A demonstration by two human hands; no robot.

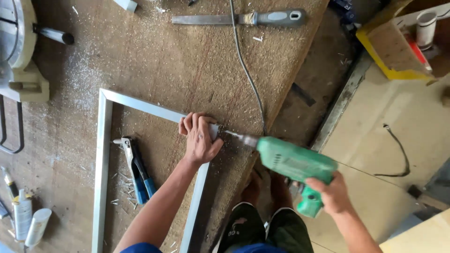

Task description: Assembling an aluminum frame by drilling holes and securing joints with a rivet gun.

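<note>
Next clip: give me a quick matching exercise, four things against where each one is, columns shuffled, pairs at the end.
Things:
1. green drill
2. metal frame
3. rivet tool
4. file

Places:
A. lying on the workbench inside the frame
B. at the far edge of the workbench, grey handle
C. held in the right hand, bit at the frame's corner
D. pressed down at its corner by the left hand

Pairs: 1-C, 2-D, 3-A, 4-B
</note>
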